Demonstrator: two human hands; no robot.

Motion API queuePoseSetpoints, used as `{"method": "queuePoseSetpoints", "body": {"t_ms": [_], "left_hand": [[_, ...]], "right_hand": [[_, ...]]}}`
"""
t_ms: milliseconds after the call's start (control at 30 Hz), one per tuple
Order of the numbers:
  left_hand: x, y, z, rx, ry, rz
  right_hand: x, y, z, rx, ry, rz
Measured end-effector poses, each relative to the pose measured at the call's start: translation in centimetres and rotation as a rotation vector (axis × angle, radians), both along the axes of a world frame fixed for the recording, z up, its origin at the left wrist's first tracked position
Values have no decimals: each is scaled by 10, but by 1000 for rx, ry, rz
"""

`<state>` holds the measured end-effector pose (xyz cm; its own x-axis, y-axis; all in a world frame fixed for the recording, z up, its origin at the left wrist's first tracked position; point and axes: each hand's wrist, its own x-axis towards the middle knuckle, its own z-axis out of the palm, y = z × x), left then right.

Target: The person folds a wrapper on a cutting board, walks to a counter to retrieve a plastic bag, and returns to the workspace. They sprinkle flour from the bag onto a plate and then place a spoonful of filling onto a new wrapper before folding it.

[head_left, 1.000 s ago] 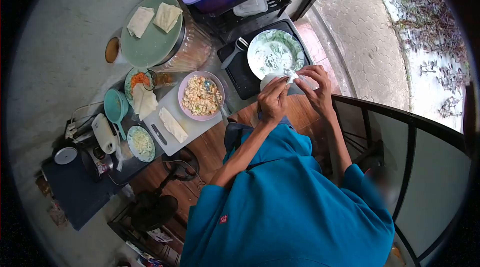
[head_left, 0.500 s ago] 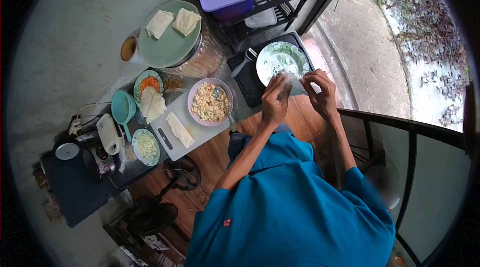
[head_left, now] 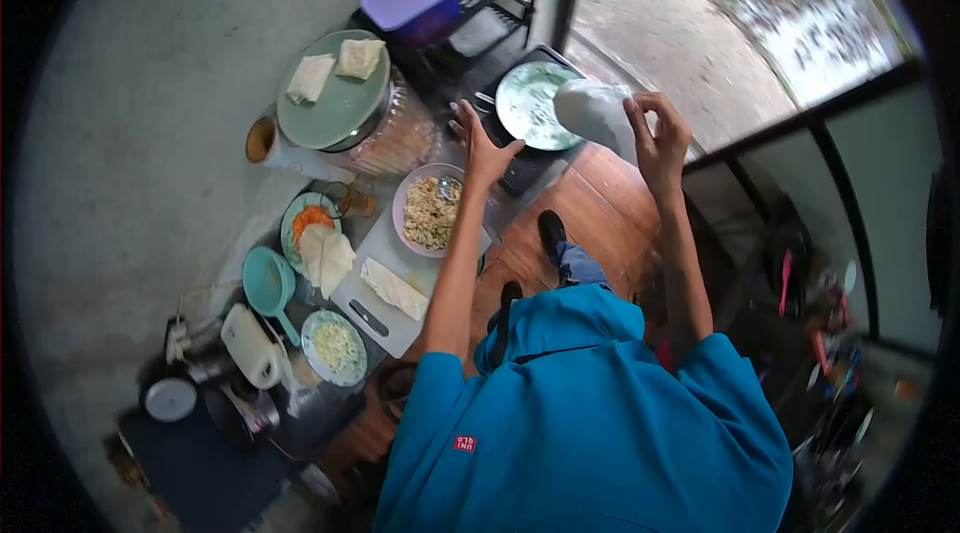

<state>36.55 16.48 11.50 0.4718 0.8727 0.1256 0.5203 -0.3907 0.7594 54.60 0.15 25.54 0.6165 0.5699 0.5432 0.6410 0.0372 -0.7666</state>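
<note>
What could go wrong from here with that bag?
1. The white bag is pinched only by the right hand, so it might slip; I can't tell whether it is sealed, so leaking is possible too.
2. The left hand is open and its forearm overlaps the edge of the pink bowl in this view, so a sideways move might knock the bowl.
</note>
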Motion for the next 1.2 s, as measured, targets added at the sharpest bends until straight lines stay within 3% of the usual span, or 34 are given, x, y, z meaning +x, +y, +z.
{"method": "queuePoseSetpoints", "body": {"t_ms": [33, 67, 100, 167, 233, 300, 367, 433, 567, 633, 800, 833, 867, 933, 1200], "left_hand": [[-4, 2, 4, -136, 160, -76], [-8, 6, -1, 36, 363, -203], [-11, -5, 20, 84, 402, -248], [-15, -18, 6, -93, -128, -363], [-10, -59, 19, -3, -168, -285], [-2, -112, 21, -311, -351, -315], [2, -164, -2, -278, -333, -479], [-7, -228, -2, -651, -385, -654], [-41, -374, -38, -1279, -157, -959], [-61, -444, 6, -1817, 88, -1131], [-103, -629, 42, -1916, 279, -1433], [-109, -661, 48, -1883, 249, -1525], [-117, -689, -16, -1927, 228, -1505], [-128, -755, 26, -1783, 300, -1575], [-153, -999, 41, -1806, 423, -1818]], "right_hand": [[-11, -15, 3, 10, 18, -35], [-20, -30, 0, 36, 40, -68], [-29, -47, -4, 57, 62, -92], [-48, -85, -10, 23, 56, -161], [-75, -132, -12, 10, 123, -183], [-104, -184, -13, -9, 193, -236], [-135, -236, -16, -11, 200, -331], [-173, -290, -3, -42, 189, -402], [-237, -402, 7, 2, 112, -646], [-268, -462, 11, 1, 44, -798], [-349, -626, 11, -56, -52, -1071], [-366, -667, 20, -324, 3, -1092], [-387, -700, 28, -567, 94, -1075], [-414, -756, 31, -131, -8, -1284], [-487, -957, 44, -59, -98, -1712]]}}
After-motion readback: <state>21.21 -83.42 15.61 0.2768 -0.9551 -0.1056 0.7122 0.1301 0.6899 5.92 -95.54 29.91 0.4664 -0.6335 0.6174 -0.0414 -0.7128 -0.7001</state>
